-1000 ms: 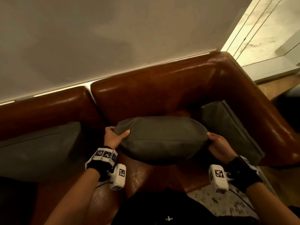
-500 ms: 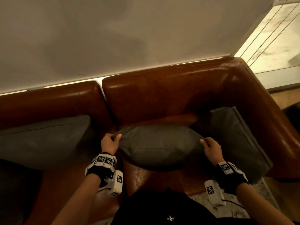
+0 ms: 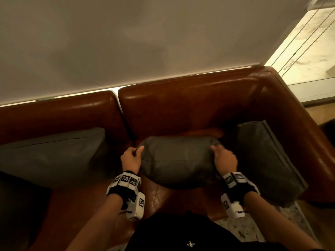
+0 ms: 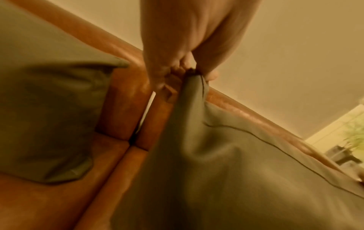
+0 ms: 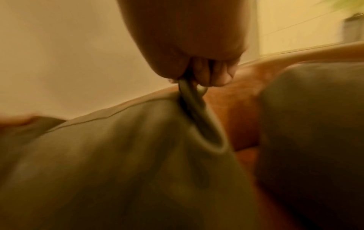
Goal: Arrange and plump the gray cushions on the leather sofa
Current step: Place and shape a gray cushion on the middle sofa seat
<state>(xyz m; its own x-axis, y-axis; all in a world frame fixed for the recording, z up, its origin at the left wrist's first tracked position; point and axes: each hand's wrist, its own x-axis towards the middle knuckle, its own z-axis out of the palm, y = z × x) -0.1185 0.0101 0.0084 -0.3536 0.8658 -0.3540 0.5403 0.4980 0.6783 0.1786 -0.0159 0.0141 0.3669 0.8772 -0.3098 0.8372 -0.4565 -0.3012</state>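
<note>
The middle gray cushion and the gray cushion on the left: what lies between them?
Only bare brown leather sofa, with the seam between its two back sections; the head view shows it.

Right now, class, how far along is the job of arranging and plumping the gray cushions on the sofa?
Looks done: the right cushion leans against the sofa arm, and the left cushion leans on the backrest. In hand: the middle cushion lies flat on the seat, the left hand and right hand each pinching an end corner. Left: stand it against the backrest, probably after more plumping.
</note>
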